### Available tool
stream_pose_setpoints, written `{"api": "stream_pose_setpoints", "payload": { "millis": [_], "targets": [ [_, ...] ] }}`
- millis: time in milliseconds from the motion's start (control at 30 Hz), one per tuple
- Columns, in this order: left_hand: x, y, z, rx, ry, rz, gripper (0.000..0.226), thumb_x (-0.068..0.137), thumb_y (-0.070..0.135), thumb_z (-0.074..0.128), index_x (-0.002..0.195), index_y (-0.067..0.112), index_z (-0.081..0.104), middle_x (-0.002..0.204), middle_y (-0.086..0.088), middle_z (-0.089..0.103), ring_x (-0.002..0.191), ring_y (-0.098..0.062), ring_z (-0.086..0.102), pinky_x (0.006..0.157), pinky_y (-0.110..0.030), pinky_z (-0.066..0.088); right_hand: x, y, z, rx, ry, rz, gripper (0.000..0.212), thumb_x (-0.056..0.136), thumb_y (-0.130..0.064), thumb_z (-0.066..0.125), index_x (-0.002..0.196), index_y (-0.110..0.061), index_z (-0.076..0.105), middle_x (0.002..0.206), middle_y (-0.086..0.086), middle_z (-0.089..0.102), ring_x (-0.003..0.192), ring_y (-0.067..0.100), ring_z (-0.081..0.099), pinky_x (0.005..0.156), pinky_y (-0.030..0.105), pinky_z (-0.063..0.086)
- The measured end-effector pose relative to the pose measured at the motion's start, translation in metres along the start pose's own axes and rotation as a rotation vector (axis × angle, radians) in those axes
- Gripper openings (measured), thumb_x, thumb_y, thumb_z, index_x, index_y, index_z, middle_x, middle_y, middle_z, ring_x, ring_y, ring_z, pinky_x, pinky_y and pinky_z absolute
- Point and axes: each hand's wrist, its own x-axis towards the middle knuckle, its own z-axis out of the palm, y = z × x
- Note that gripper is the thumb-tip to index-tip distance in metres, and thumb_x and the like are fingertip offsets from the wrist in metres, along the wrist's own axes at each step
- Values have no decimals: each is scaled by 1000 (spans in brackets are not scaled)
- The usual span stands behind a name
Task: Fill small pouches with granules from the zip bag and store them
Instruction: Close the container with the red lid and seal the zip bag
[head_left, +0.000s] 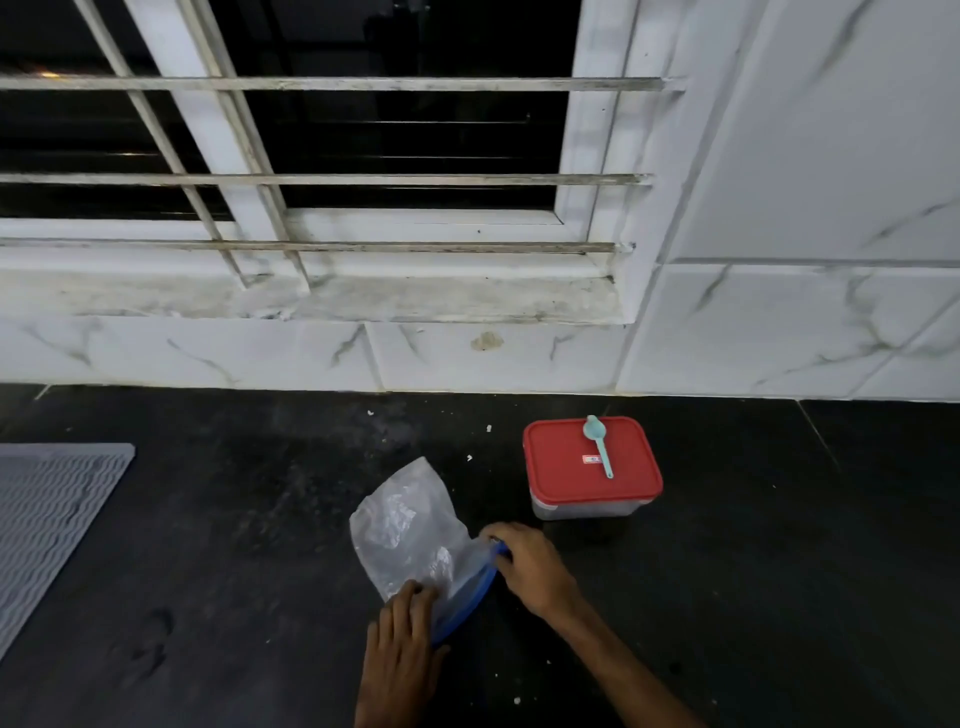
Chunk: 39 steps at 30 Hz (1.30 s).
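A clear zip bag (405, 530) with a blue zip strip lies flat on the dark counter, its mouth toward me. My left hand (402, 649) presses down on the bag's near corner beside the strip. My right hand (527, 564) pinches the far end of the blue strip. A clear plastic box with a red lid (592, 465) stands closed just behind my right hand, and a small teal scoop (598, 447) lies on the lid. No small pouches are in view.
A grey ribbed mat (47, 525) lies at the left edge of the counter. White marbled wall tiles (779, 332) and a barred window sill (311, 299) run along the back. Small white crumbs dot the black countertop (234, 545).
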Motion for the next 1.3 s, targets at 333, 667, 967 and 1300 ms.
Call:
{"api": "stream_pose_setpoints", "payload": {
  "millis": [333,667,967,1300],
  "targets": [
    [0,-43,-43,-129,310,9,45,76,49,53,117,31,53,113,9,53,95,-9,56,73,-27,54,10,-36,-43,893,102,324,22,91,-2,58,108,-15,53,87,14,71,62,23,70,56,29,57],
    [45,-19,-129,-633,636,-68,66,70,19,84,132,22,58,108,11,51,98,-8,55,80,-17,46,8,-72,-91,1092,20,289,22,90,-1,61,110,-1,54,71,15,67,53,18,64,50,26,55],
    [60,5,-162,-980,653,19,7,83,12,69,89,15,69,94,1,69,89,-14,66,77,-27,54,0,-81,-110,1196,0,288,22,90,2,58,111,-1,55,67,14,69,51,19,65,48,25,54],
    [59,7,-160,-1156,487,-64,12,86,-3,65,91,6,70,85,-5,74,80,-12,69,71,-17,54,0,-80,-112,1385,-8,351,16,89,5,56,103,-4,58,64,15,68,48,17,65,45,23,54]
  ]
}}
